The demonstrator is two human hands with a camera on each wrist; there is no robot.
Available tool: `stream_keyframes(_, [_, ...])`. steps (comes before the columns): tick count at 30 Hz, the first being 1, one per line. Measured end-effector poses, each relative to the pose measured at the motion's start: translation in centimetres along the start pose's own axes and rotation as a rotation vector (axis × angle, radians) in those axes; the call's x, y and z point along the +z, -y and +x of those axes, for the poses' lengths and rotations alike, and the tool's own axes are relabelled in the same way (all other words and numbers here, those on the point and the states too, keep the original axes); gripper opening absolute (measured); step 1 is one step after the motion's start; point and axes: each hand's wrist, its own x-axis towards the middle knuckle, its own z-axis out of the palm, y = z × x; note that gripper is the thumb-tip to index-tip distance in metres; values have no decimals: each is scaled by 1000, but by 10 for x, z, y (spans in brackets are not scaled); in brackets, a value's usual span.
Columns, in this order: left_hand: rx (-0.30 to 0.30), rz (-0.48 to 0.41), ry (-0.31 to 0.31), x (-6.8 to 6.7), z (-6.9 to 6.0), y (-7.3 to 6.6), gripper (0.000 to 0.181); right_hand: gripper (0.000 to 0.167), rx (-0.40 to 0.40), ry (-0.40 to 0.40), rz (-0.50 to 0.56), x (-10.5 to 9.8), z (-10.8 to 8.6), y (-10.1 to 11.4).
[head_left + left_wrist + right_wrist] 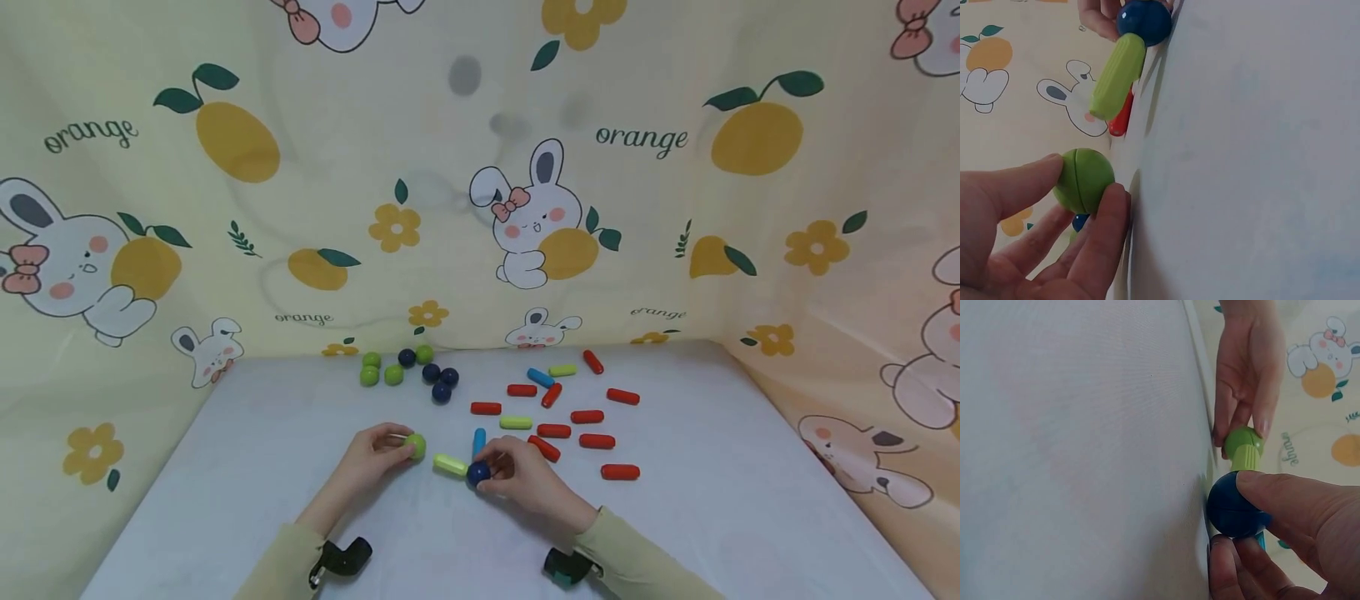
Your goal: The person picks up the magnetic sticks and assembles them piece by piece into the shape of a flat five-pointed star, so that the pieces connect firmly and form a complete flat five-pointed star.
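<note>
Pinch on green ball (417, 447) (left hand (372, 452)), navy ball (477, 474) (right hand (522, 479)); crooked shove could knock lime stick (449, 465) askew imo

head: high, forward-down, farther | both wrists: close, sideways, facing backdrop (450, 250) | all share: navy ball (478, 474)

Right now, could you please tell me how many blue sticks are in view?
2: one blue stick beside the right hand, another farther back near a red stick; the hand may hide others.
</note>
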Motion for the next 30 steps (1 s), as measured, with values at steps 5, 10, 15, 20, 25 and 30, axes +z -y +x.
stream_keyframes(5, [0, -20, 23, 3, -6, -2, 32, 30, -13, -2, -12, 0, 1, -1])
stream_keyframes(10, [11, -32, 58, 5, -8, -2, 34, 30, -6, -4, -15, 0, 1, 0])
stream_keyframes(15, [2, -72, 84, 8, -8, -2, 34, 31, -9, -6, -12, 1, 1, 1])
stream_keyframes(20, [-31, -112, 68, 13, -9, -2, 38, 31, -12, -11, -10, 3, 2, 1])
stream_keyframes(25, [-57, -132, 23, 17, -8, -3, 40, 34, -21, -12, -31, 4, 1, 1])
stream_keyframes(30, [-76, -137, -18, 19, -5, -1, 32, 35, 17, 45, -13, -2, 0, 4])
